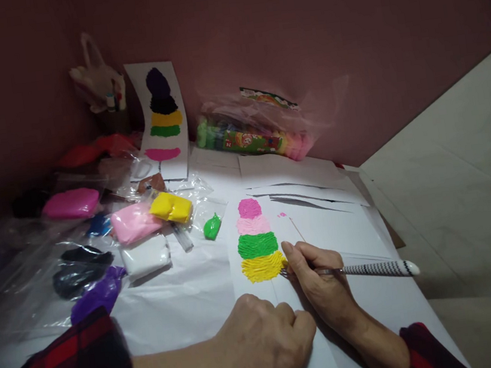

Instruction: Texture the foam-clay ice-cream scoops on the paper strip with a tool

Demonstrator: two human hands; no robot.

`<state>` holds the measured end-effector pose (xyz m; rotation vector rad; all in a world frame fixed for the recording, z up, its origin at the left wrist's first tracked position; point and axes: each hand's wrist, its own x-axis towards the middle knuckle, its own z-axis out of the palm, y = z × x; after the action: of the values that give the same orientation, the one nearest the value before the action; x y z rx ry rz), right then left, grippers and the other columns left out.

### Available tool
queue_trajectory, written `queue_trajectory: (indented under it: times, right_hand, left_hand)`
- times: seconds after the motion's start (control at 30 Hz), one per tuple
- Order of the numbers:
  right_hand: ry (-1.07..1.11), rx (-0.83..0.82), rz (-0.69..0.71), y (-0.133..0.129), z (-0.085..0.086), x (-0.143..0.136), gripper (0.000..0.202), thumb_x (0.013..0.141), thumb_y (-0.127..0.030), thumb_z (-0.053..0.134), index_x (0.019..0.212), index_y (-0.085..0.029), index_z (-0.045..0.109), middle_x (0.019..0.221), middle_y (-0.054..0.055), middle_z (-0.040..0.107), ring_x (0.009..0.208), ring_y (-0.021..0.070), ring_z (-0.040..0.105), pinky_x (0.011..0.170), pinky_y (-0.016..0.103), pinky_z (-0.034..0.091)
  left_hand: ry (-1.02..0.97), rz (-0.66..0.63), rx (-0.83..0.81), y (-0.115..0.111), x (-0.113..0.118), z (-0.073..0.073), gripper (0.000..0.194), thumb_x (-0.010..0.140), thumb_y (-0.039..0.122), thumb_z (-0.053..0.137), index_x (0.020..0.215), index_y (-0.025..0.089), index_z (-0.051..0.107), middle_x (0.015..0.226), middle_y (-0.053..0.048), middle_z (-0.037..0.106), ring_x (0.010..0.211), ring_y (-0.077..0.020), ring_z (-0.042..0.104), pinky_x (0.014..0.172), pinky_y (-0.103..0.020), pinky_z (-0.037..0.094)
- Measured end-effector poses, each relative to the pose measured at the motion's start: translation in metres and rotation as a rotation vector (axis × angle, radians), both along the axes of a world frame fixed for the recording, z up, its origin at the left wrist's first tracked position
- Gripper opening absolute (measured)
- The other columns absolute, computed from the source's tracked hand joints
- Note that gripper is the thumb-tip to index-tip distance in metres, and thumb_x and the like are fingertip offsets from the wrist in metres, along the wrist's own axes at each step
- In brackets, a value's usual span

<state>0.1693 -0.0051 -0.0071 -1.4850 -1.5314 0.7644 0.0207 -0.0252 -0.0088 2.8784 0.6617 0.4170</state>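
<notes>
My right hand point(326, 282) grips a fork point(374, 269) with a patterned handle and a white end. Its tines meet the right edge of the yellow clay band point(263, 267). Above that band on the white card point(233, 234) lie a green band point(257, 245), a light pink band point(253, 225) and a darker pink rounded piece point(249, 208), all with ridged surfaces. My left hand point(266, 338) rests on the paper below the yellow band, fingers curled under; what they hold, if anything, is hidden.
Bagged clay in pink point(135, 221), yellow point(171, 207), white point(146, 257) and purple point(99, 294) lies at the left. A card with coloured bands point(136, 90) leans on the wall. Beside it is a bag of colourful sticks point(253, 141). A thin stick point(297, 228) lies near the right hand.
</notes>
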Motion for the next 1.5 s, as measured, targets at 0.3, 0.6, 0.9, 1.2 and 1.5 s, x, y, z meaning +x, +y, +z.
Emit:
queue_trajectory:
  times: [0.3,0.6,0.9,1.2,1.5]
  right_hand:
    - [-0.067,0.023,0.023,-0.0002,0.0008,0.0005,0.050,0.094,-0.039,0.053,0.056,-0.022,0.026,0.054,-0.006,0.025,0.051,0.0089,0.024,0.044,0.025,0.022]
    - [-0.108,0.024,0.030,0.0000,0.0007,0.0007,0.049,0.094,-0.039,0.053,0.056,-0.021,0.027,0.054,-0.006,0.026,0.050,0.0090,0.025,0.045,0.025,0.023]
    - [-0.111,0.018,0.024,-0.0009,0.0026,-0.0007,0.048,0.094,-0.038,0.053,0.056,-0.022,0.027,0.054,-0.006,0.025,0.051,0.0092,0.025,0.044,0.025,0.023]
    - [-0.112,0.032,0.027,-0.0003,0.0010,-0.0002,0.049,0.094,-0.038,0.053,0.057,-0.021,0.026,0.055,-0.006,0.024,0.051,0.0091,0.024,0.045,0.025,0.022]
    - [-0.106,0.012,0.026,-0.0003,0.0016,-0.0004,0.049,0.094,-0.039,0.053,0.056,-0.021,0.027,0.054,-0.006,0.025,0.051,0.0090,0.025,0.044,0.024,0.024]
  left_hand:
    - [0.010,0.000,-0.011,-0.0009,-0.0002,0.0007,0.009,0.073,0.014,0.055,0.077,0.018,0.048,0.061,0.000,0.059,0.041,-0.0206,0.056,0.031,-0.033,0.043]
    - [-0.022,0.013,0.001,-0.0013,-0.0013,-0.0006,0.011,0.071,0.012,0.053,0.077,0.019,0.047,0.059,0.000,0.059,0.040,-0.0193,0.055,0.033,-0.030,0.040]
    - [0.011,0.002,-0.023,-0.0005,-0.0012,0.0006,0.009,0.074,0.012,0.051,0.079,0.018,0.047,0.061,-0.001,0.060,0.042,-0.0194,0.055,0.035,-0.030,0.040]
    - [0.007,0.001,-0.020,-0.0009,-0.0009,0.0013,0.009,0.075,0.013,0.055,0.078,0.018,0.047,0.062,-0.001,0.060,0.042,-0.0205,0.056,0.033,-0.032,0.044]
    - [0.010,-0.003,-0.017,-0.0010,-0.0017,0.0009,0.011,0.074,0.015,0.055,0.078,0.018,0.046,0.061,-0.001,0.059,0.042,-0.0191,0.056,0.035,-0.029,0.042]
